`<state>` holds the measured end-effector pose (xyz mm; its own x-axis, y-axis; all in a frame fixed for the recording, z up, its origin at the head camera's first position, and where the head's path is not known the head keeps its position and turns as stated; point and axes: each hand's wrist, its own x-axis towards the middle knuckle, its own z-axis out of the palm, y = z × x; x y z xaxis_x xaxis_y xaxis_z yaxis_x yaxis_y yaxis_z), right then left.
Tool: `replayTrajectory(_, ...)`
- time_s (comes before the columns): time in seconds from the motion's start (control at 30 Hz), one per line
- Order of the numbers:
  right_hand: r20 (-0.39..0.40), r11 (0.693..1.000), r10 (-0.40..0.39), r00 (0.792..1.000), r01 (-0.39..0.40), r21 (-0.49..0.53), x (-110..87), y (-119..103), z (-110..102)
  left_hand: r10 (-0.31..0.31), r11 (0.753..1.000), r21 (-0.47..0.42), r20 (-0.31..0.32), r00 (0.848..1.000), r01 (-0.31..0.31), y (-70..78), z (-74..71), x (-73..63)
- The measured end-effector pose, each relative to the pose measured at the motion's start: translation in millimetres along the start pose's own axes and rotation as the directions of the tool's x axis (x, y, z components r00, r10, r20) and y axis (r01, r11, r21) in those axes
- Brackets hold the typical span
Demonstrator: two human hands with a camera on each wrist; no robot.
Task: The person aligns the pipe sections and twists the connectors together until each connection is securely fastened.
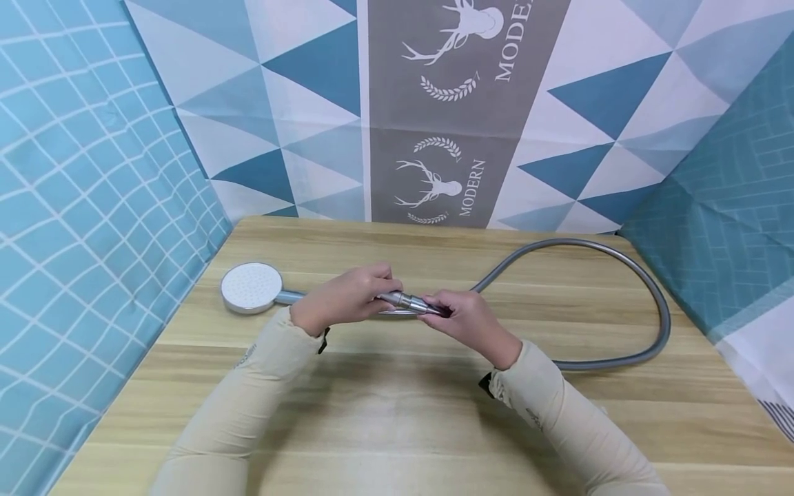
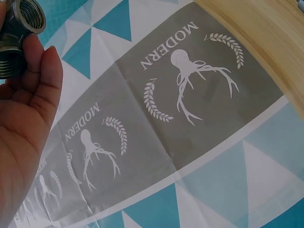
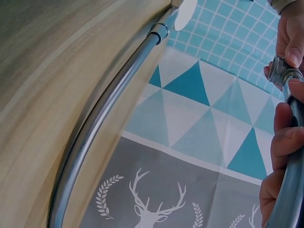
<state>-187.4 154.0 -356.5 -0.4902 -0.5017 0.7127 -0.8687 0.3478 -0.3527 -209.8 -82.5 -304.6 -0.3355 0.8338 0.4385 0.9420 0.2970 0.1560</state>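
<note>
Grips fitting (image 2: 16, 35) with fingers of left hand (image 1: 347, 297) and hose (image 3: 290, 194) with those of right hand (image 1: 468, 318), over worktop (image 1: 384, 441), with shower head (image 1: 252, 287) near its left edge.

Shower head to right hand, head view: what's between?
Between shower head and right hand, the head view shows the left hand, metal fittings and part of the hose.

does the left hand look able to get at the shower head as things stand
Probably yes: the shower head lies on the table close by, its white face uncovered. The left hand grips a metal fitting, though, so it would likely have to let go first.
</note>
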Motion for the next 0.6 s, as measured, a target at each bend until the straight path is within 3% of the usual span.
replayTrajectory(0.3,0.058,0.999,0.053,0.997,-0.052,-0.014,0.6,-5.3,-0.5,-0.019,0.999,-0.037,0.015,1.0,0.02,-1.2,1.8,-3.2)
replayTrajectory(0.6,0.095,0.994,0.108,0.99,-0.11,0.022,3.2,-8.0,-0.6,-0.024,1.0,-0.014,0.039,0.999,0.025,-0.1,-0.5,-2.3)
